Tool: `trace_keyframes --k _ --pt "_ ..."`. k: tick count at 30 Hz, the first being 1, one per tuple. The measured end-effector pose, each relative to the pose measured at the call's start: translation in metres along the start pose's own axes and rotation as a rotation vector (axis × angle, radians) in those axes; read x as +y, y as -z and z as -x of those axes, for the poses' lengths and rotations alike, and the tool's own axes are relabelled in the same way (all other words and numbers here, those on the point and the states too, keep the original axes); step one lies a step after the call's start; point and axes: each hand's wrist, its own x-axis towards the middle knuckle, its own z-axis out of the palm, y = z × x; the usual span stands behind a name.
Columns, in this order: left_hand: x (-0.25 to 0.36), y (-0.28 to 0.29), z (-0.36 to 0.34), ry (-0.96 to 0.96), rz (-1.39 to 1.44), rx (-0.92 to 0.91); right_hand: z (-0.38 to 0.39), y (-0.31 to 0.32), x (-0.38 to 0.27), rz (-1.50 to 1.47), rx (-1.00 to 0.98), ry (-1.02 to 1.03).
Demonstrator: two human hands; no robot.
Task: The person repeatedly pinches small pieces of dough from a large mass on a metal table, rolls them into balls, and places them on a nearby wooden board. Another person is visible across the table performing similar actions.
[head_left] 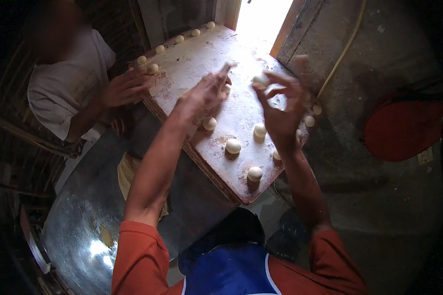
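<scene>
Round pale dough balls stand on the floured board (206,54) ahead of me. My right hand (283,105) is raised over its right part, thumb and index finger closed on a dough ball (260,80); motion blurs the fingertips. Over the board's middle, my left hand (209,93) is curled round another dough ball (227,89), which partly shows at its right edge. Nearer to me are more dough balls, among them one (233,146) in the middle and one (254,173) by the near corner. My right hand and forearm partly hide others along the right edge.
At the left, a person in a pale shirt has a hand (129,87) at the board's edge, near a row of dough balls (160,49). Below lies a shiny metal surface (79,221) with a tan cloth (127,172). A red round object (403,130) is at the right.
</scene>
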Motion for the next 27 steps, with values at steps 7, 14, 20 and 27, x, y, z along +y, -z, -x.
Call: trace_keyframes --k 7,14,20,27 --pt "0.014 0.030 0.155 0.017 0.047 0.445 0.059 0.006 -0.032 0.163 -0.090 -0.008" --pt "0.062 0.014 0.404 0.645 0.206 0.893 0.248 -0.109 -0.067 -0.172 -1.222 -0.045" --pt "0.068 -0.104 0.464 1.313 0.959 0.715 0.323 -0.197 -0.049 -0.248 -1.067 -0.023" --pt "0.041 -0.156 0.441 1.102 1.603 0.965 0.319 -0.127 -0.075 -0.382 -0.908 -0.457"
